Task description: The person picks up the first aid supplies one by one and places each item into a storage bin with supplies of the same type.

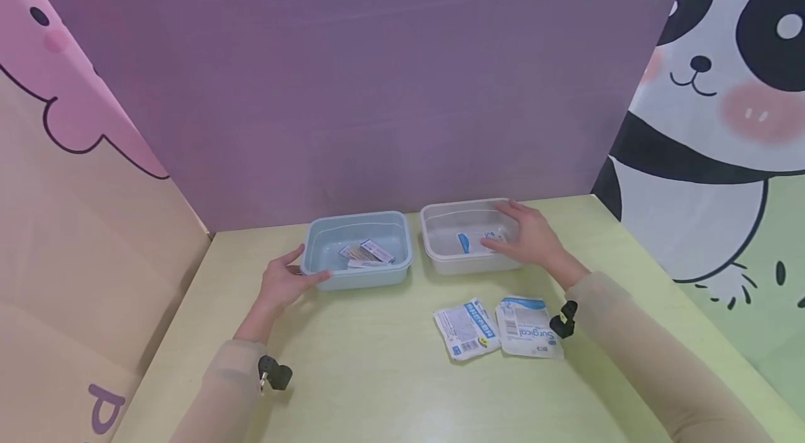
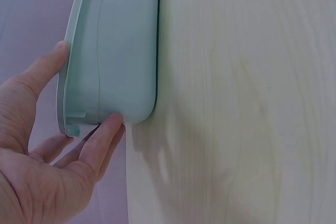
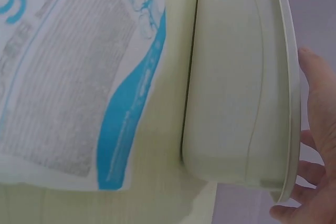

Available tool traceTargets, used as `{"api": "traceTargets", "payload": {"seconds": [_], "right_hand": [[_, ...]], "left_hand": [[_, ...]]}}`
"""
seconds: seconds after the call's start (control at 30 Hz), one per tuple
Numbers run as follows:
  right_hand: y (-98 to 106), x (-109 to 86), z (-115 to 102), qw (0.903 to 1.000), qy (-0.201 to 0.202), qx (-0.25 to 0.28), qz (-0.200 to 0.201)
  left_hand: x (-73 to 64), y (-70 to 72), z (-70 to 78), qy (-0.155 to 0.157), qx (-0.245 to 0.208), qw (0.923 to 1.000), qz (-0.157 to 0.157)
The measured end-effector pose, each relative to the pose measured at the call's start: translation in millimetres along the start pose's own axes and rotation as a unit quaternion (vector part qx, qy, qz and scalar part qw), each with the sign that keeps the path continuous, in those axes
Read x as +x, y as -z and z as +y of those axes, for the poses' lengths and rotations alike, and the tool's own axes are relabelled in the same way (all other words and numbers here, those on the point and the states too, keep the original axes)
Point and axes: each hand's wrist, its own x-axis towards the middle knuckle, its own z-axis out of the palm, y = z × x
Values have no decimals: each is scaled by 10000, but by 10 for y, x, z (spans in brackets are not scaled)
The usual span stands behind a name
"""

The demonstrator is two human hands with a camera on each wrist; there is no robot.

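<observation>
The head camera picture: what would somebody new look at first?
Probably the big cartoon panda on the right-hand side, with its black-and-white face. Next might come the blue tub and whitish tub, side by side on the table, then the two white packets nearer the viewer.

A tabletop nook walled in by cartoon panels, the look of a small recording booth dressed like a playroom.
From where I stand, a plain purple panel [image 1: 377, 80] rises behind the pale, wood-grained table [image 1: 377, 387]; a big cartoon panda [image 1: 748, 66] fills the right-hand wall, and a pink cartoon shape [image 1: 69, 73] spreads over the peach one at left, above a purple letter-like mark [image 1: 105, 408]. Small black wrist cameras [image 1: 274, 373] on the person's sleeves suggest recording; a packet [image 1: 530, 328] lettered "Surgical" adds a medical note. Whether a home, office or studio lies beyond the panels, I can't tell.
</observation>
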Motion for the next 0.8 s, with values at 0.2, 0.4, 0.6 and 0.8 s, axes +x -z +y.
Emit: {"api": "traceTargets", "payload": {"seconds": [0.2, 0.4, 0.6, 0.8], "right_hand": [[5, -62, 93, 9998, -143, 95, -61], [4, -100, 164, 9989, -335, 261, -206], [-29, -116, 240, 9983, -432, 316, -214], [-46, -145, 257, 9965, -595, 536, -252]], "left_hand": [[-32, -2, 17, -22, -16, 10000, 37], [-36, -2, 32, -90, 20, 9999, 66], [-18, -9, 21, -85, 60, 9999, 58], [13, -16, -7, -91, 101, 9999, 59]]}}
